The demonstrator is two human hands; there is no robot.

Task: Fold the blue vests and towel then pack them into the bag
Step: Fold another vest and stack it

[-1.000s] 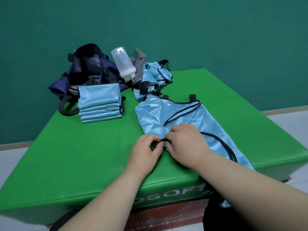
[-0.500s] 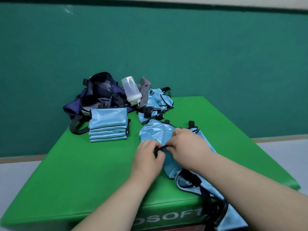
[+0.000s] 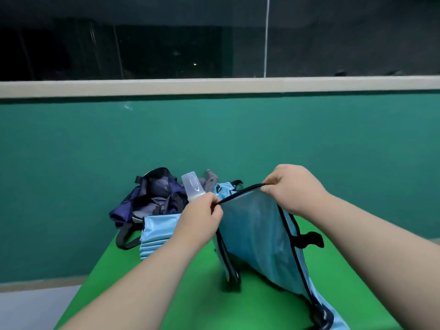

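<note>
- Hanging from its black-bound top edge, the blue vest (image 3: 257, 234) is lifted above the green mat (image 3: 154, 301), its lower end trailing down onto the mat toward the near right.
- It looks thin, light and limp, with a slight sheen, so I judge it slippery and unable to keep a crease unless pressed flat.
- The black binding along the edge is the firmest part and the best place to hold; a black strap tab (image 3: 312, 239) sticks out at the right side and could snag.
- The left hand (image 3: 200, 215) has its fingers curled tight, pinching the binding at the left end of the top edge.
- The right hand (image 3: 292, 186) is likewise closed, pinching the same binding further right and slightly higher, so the edge runs taut between them.
- Behind the left forearm lies a stack of folded vests (image 3: 157, 232).
- Further back are a crumpled unfolded vest (image 3: 223, 189), the grey towel (image 3: 210, 181) and a clear bottle (image 3: 192, 186).
- The dark blue bag (image 3: 152, 196) sits open at the far left of the mat, just behind the stack.
</note>
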